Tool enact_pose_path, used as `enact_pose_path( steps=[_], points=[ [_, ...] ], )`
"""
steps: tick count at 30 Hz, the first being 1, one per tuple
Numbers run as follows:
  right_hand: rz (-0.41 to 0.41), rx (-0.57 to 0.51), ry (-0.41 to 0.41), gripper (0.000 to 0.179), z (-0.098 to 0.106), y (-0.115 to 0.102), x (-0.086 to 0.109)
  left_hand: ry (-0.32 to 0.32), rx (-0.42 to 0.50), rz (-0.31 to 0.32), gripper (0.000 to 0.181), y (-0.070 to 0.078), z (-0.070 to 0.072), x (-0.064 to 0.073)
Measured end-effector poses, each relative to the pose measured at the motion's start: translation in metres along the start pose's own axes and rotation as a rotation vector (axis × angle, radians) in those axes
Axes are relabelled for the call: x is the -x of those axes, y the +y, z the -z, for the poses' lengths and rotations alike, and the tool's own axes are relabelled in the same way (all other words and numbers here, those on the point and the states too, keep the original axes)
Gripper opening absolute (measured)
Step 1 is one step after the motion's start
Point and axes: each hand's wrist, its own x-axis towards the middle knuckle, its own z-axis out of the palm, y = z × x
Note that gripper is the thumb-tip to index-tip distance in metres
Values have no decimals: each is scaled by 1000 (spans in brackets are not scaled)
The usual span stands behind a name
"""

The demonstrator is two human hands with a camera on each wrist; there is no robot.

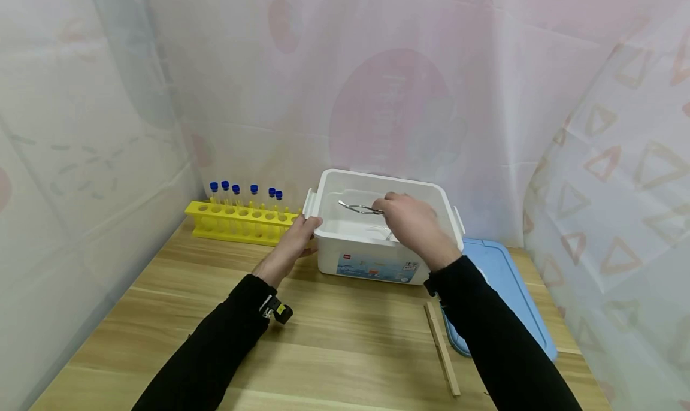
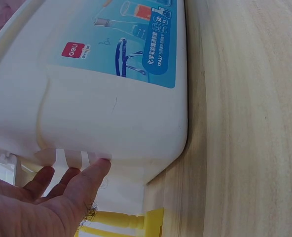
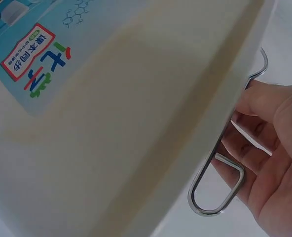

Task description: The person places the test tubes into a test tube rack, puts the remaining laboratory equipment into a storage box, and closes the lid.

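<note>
A white plastic storage box [image 1: 345, 249] with a blue printed label stands on the table. My left hand [image 1: 293, 240] grips its left end, the thumb at the rim; in the left wrist view the fingers [image 2: 94, 175] touch the side wall below the rim. My right hand [image 1: 412, 222] is over the box opening and holds metal crucible tongs [image 1: 358, 208]. In the right wrist view the bent wire handle of the tongs [image 3: 216, 212] shows beside the fingers, partly hidden by the box wall. Something clear lies inside the box, too small to tell.
To the left of the box is a yellow test tube rack [image 1: 232, 235] with several blue-capped tubes [image 1: 254, 192]. A blue lid [image 1: 512, 297] lies flat at the right, partly under the right forearm. Beside it is a wooden strip [image 1: 443, 351]. Printed curtains surround the table.
</note>
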Motion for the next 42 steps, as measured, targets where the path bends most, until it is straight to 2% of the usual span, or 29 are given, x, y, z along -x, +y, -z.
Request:
enact_pose_path(
  steps=[10,20,30,35,38,39,42],
  points=[
    [-8,6,-51,44,-15,4,-14,0,1,-8,85,0,-2,0],
    [27,-5,-104,52,-28,9,-27,11,11,6,81,2,-2,0],
    [34,-28,-172,35,-35,11,-35,10,5,4,85,2,-1,0],
    [24,-70,-200,36,-36,12,-36,12,3,3,87,1,-2,0],
    [48,-103,-199,34,-47,23,-39,13,1,2,87,1,-2,1],
    [72,-130,-182,37,-64,36,-45,12,1,2,87,1,-3,2],
    [89,-127,-179,37,-92,58,-58,8,3,0,87,1,-3,2]
  ],
)
